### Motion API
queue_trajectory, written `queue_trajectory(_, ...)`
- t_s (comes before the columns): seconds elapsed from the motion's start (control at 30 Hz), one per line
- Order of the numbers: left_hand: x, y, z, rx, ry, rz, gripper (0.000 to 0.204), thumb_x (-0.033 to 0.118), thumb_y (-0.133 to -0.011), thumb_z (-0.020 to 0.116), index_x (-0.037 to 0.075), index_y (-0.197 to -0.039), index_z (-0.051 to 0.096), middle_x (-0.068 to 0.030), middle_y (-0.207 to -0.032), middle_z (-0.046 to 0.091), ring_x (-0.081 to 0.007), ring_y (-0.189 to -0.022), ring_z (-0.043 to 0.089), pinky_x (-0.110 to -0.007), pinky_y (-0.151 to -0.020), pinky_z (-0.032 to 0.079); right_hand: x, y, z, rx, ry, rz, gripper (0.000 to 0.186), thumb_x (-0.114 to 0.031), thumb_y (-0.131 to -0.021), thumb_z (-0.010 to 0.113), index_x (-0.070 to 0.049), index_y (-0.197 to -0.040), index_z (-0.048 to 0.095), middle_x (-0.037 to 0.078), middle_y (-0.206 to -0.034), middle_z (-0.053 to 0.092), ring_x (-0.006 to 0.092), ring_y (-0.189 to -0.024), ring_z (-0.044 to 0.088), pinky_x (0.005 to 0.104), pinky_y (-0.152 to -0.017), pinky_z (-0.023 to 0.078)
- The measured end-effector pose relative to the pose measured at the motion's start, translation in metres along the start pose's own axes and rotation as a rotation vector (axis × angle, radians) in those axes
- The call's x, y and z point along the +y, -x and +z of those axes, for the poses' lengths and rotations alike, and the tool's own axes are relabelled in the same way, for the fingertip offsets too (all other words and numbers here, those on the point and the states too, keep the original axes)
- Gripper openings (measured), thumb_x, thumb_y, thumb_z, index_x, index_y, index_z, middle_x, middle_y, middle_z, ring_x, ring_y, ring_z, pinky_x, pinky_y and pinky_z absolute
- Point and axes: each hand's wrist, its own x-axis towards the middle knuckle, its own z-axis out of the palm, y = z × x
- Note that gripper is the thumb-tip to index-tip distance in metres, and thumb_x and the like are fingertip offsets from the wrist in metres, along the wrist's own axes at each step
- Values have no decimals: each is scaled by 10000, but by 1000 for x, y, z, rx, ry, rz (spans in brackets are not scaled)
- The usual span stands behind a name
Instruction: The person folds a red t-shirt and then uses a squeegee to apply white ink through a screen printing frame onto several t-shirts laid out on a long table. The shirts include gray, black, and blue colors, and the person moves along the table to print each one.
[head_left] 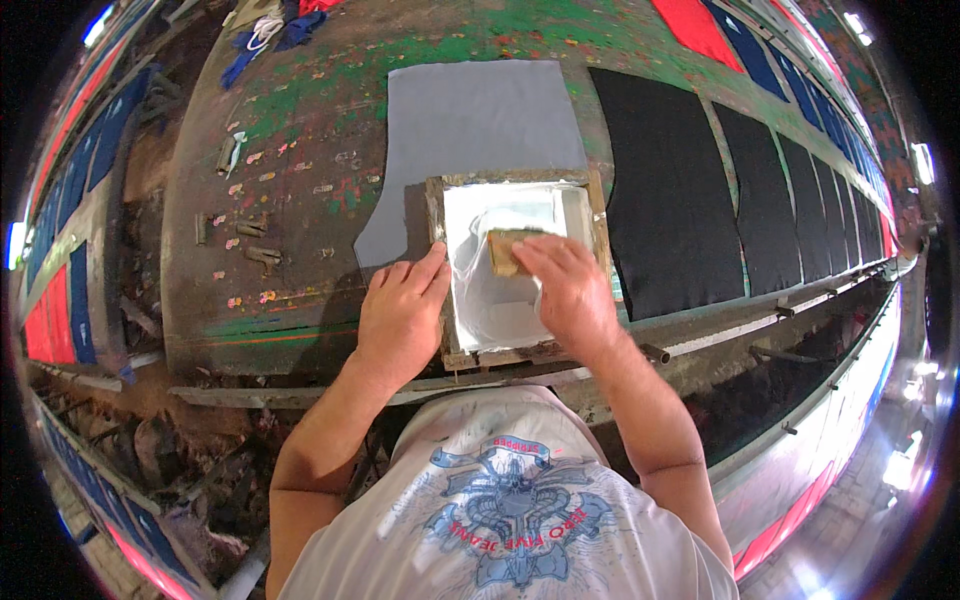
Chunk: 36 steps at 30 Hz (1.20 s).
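Paint-spotted green-brown table (320, 150): your right hand (573, 290), nearer, pinches tan rectangular block (506, 257) from its right, inside white-lined wooden frame (434, 210), long axis unclear; your left hand (402, 310), fingers slightly spread, touches frame's left rim.

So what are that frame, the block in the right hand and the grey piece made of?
The frame: probably wood, rough and stained, going by its worn brownish bars.
The block in the right hand: likely wood too, with a dull yellow-brown face, though fingers cover part of it.
The grey piece: apparently matte cloth, lying flat with a curved cut edge; which fibre, I can't tell.
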Motion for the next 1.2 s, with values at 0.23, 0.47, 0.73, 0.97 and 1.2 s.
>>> queue_trajectory(0.23,5,-2,-4,-22,2,-25,435,22,-902,700,-25,-1332,746,-128,-1530,671,-314,-1103,709,-460,-965,541,30,-21,-14,-43,-71,-98,420,82,-896,678,-45,-1281,789,148,-1266,796,386,-1191,740,491,-1048,613)
queue_trajectory(0.47,8,-4,1,-15,-25,-31,386,35,-921,710,-32,-1298,751,-138,-1496,680,-306,-1052,719,-446,-921,549,35,-36,-38,-141,-175,-74,416,114,-889,655,-27,-1261,778,180,-1232,800,407,-1180,737,506,-1001,616)
queue_trajectory(0.73,13,-8,0,-33,-47,-61,378,15,-912,708,-38,-1284,756,-152,-1482,687,-313,-1028,729,-438,-910,559,51,-71,-16,-92,-184,-44,463,127,-892,654,-67,-1286,800,163,-1232,796,392,-1179,733,499,-1015,607)
queue_trajectory(0.97,14,-9,0,-48,-23,-73,442,-50,-869,688,-44,-1307,747,-179,-1502,685,-362,-1055,745,-461,-945,579,38,-49,-24,-216,-142,-78,432,29,-889,684,-102,-1276,824,118,-1184,801,354,-1146,740,485,-1002,615)
queue_trajectory(1.2,12,-6,4,12,-87,-5,373,56,-885,727,-62,-1238,753,-175,-1446,696,-290,-963,721,-424,-861,549,1,3,-34,-226,-117,-63,495,77,-828,698,-117,-1259,841,97,-1189,796,355,-1105,743,480,-997,620)
